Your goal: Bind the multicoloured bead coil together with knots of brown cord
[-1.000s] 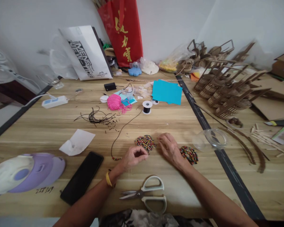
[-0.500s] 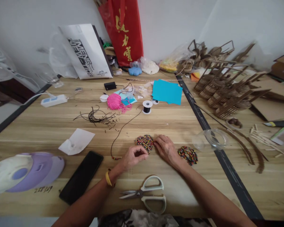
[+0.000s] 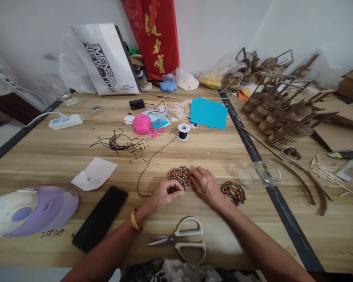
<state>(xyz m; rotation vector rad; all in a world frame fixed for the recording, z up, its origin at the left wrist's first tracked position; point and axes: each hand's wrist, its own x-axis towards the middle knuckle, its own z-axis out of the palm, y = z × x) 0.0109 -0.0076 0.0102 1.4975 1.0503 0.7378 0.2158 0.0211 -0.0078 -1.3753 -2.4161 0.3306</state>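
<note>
My left hand (image 3: pixel 164 194) is closed in a pinch at the near edge of a pile of small multicoloured beads (image 3: pixel 179 176). It holds the thin black cord (image 3: pixel 153 156), whose tip pokes out just past the fingertips. A few beads are threaded on the cord left of that hand. From there the cord curves up to a white spool of black cord (image 3: pixel 182 132). Against the pile's right edge rest the bent fingertips of my right hand (image 3: pixel 206 184), fingers together; whatever they pinch is hidden. Right of it lies a coiled string of beads (image 3: pixel 233 193).
Scissors (image 3: pixel 179 239) lie near the front edge. To the left are a black phone (image 3: pixel 100 218), a white paper (image 3: pixel 94 174) and black cord scraps (image 3: pixel 117 143). A clear jar (image 3: pixel 264 173) and brown woven baskets (image 3: pixel 278 113) stand right; pink yarn (image 3: pixel 142 124) sits behind.
The view has shifted very slightly. Both hands keep almost the same place and pose at the bead pile, with no clear movement of beads or cord.
</note>
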